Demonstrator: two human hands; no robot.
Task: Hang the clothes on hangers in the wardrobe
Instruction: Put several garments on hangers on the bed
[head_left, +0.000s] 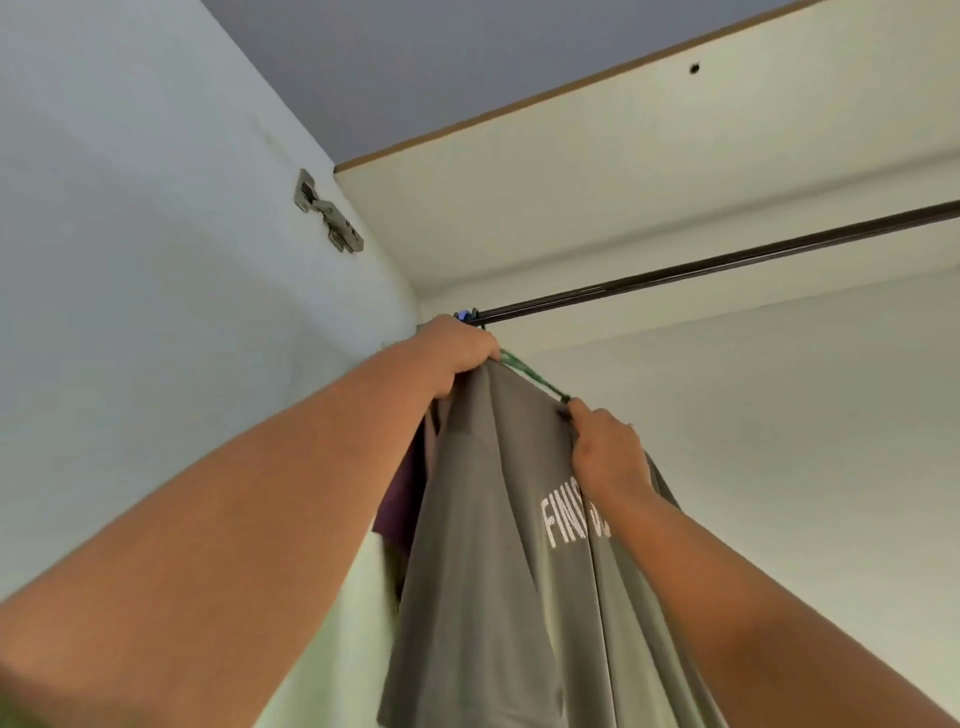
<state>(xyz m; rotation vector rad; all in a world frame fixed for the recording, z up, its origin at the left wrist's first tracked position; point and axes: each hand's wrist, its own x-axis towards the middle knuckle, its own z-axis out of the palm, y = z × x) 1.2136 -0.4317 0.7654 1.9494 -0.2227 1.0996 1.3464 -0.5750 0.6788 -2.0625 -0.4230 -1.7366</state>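
While the left hand (457, 347) grips the grey shirt (498, 545) top and the right hand (605, 448) pinches its shoulder by the green hanger (535, 378), slide the hook fully over the rail (727, 260)

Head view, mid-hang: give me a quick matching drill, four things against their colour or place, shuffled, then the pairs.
Things:
1. shirt
2. hanger
3. rail
4. hinge

Descriptions:
A. dark bar running to the right edge
B. grey with white lettering
C. metal, on the pale blue panel, upper left
D. green, showing between the left hand and the right hand

Pairs: 1-B, 2-D, 3-A, 4-C
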